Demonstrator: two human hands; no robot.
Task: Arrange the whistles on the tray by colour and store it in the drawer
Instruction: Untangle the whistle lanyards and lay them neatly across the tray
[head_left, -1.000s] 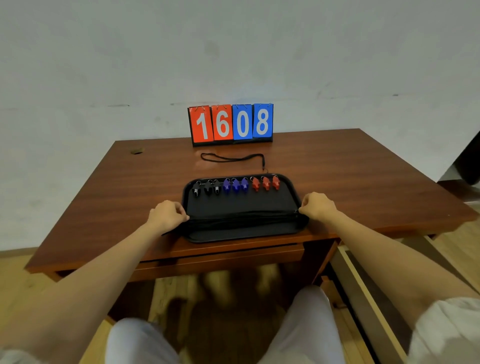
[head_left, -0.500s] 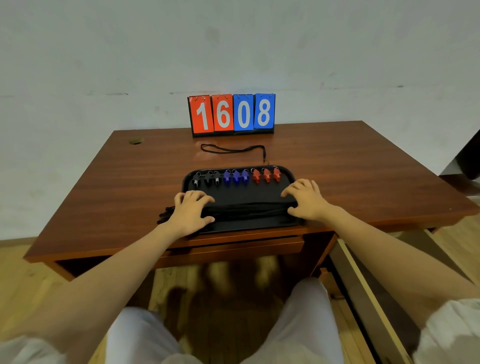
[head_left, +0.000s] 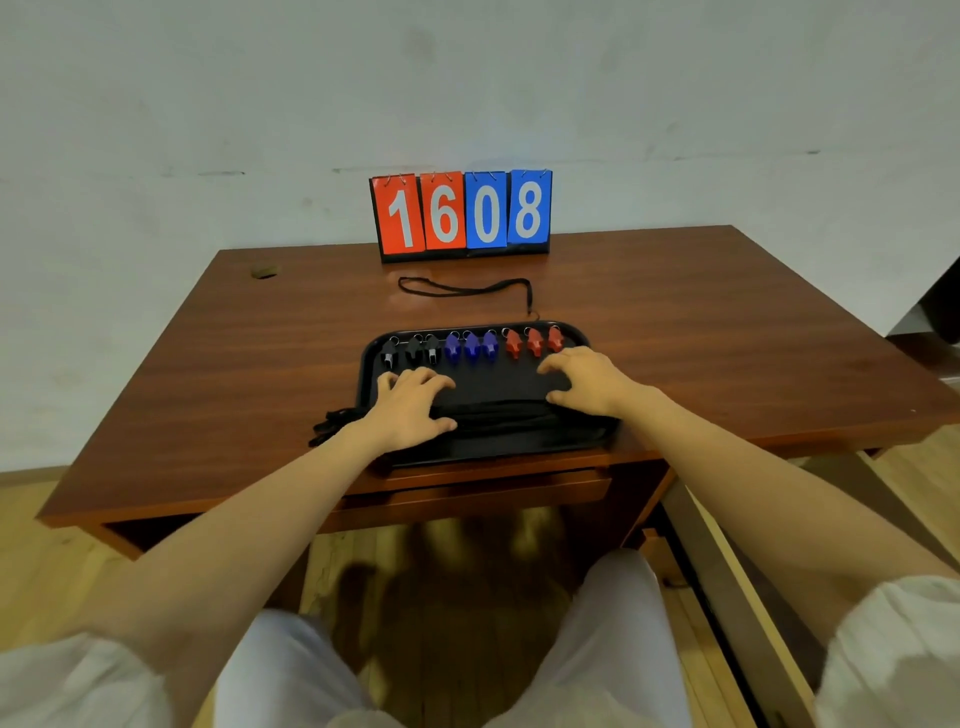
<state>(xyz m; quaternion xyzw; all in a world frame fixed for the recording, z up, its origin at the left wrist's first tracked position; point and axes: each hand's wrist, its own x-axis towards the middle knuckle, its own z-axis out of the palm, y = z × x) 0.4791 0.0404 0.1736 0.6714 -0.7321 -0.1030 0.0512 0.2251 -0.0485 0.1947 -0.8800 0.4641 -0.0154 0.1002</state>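
A black tray (head_left: 498, 384) lies on the brown desk near its front edge. Along its far rim stand three black whistles (head_left: 413, 351), three blue whistles (head_left: 471, 345) and three red whistles (head_left: 535, 342), grouped left to right. A bundle of black lanyards (head_left: 498, 415) runs across the tray's near part and spills off its left side. My left hand (head_left: 413, 408) rests flat on the tray's left part, fingers spread over the cords. My right hand (head_left: 587, 382) lies flat on the right part, fingertips close to the red whistles.
A flip scoreboard (head_left: 461, 213) reading 1608 stands at the desk's back edge. A loose black lanyard (head_left: 467, 288) lies between it and the tray. A drawer front (head_left: 467, 493) sits slightly out below the desk edge. A wooden frame (head_left: 737, 582) lies on the floor right.
Both hands left the tray's side edges and came to lie flat on top of the tray. The tray sits slightly farther onto the desk than one second ago.
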